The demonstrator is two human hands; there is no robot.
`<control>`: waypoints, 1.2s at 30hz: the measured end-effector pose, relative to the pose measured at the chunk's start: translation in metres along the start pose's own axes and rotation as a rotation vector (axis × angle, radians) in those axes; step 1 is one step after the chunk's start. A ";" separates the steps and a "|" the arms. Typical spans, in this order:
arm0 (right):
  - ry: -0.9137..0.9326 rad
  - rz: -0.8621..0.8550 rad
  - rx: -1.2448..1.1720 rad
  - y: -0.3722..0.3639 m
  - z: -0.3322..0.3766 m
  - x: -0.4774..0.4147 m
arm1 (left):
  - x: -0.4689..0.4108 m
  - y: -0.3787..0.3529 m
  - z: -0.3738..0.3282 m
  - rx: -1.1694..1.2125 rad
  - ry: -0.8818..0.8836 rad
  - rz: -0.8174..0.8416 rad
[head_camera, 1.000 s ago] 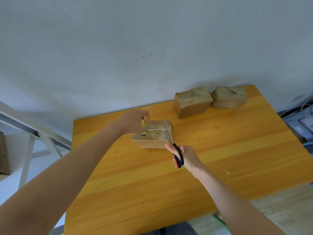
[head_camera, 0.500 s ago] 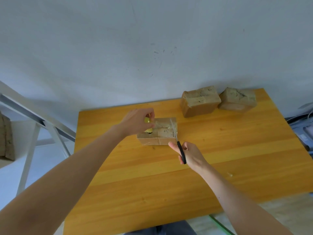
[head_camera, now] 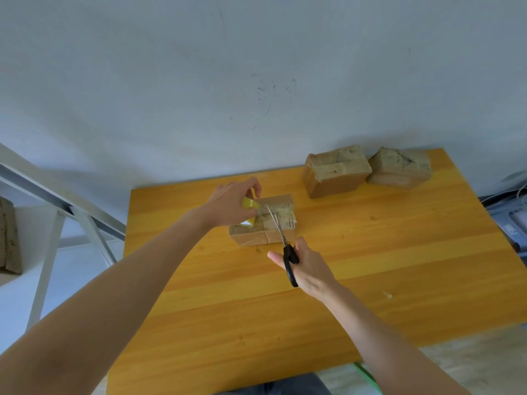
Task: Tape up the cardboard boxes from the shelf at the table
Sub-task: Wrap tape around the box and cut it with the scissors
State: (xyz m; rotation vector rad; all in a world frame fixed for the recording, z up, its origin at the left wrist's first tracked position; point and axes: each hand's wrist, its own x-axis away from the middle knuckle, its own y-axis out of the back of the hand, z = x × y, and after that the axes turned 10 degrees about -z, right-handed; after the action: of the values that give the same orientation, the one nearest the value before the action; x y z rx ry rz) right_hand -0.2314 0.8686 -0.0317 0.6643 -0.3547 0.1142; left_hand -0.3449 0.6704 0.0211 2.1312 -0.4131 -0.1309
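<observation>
Two taped boxes are waiting at the far edge of the table while, over the third box near its middle, your left hand is pinching the tape roll and your right hand is gripping the scissors, so you are probably cutting the strip and needing one clean snip beside the roll.

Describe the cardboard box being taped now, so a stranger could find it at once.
On the orange wooden table by the grey wall lie three cardboard boxes. One pair sits together at the far right; this box lies alone near the middle, under the left hand's yellow tape roll and the scissors.
</observation>
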 end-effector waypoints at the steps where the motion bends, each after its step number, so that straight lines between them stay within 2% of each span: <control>1: 0.030 -0.001 0.032 -0.002 0.001 0.000 | 0.000 0.000 -0.001 0.023 0.010 0.007; 5: 0.137 -0.066 0.187 -0.004 0.000 -0.005 | 0.001 0.001 0.004 0.086 0.071 0.017; 9: 0.234 -0.078 0.185 -0.006 -0.004 -0.004 | 0.003 0.004 0.014 0.216 0.148 0.014; 14: 0.541 -0.092 0.448 -0.013 -0.021 0.003 | 0.006 0.008 0.016 0.291 0.177 -0.006; 18: 0.488 0.011 0.774 -0.023 -0.045 0.002 | 0.007 0.009 0.015 0.255 0.125 -0.011; 21: 0.416 0.080 0.884 -0.030 -0.051 0.003 | 0.008 0.007 0.011 0.258 0.113 -0.023; 36: 0.313 0.105 0.771 -0.041 -0.056 -0.001 | 0.009 0.000 0.007 0.240 0.102 -0.058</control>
State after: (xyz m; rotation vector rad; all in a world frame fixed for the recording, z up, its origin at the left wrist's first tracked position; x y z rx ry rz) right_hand -0.2072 0.8718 -0.0968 1.3685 -0.0276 0.4638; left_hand -0.3384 0.6616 0.0177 2.3757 -0.3200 -0.0058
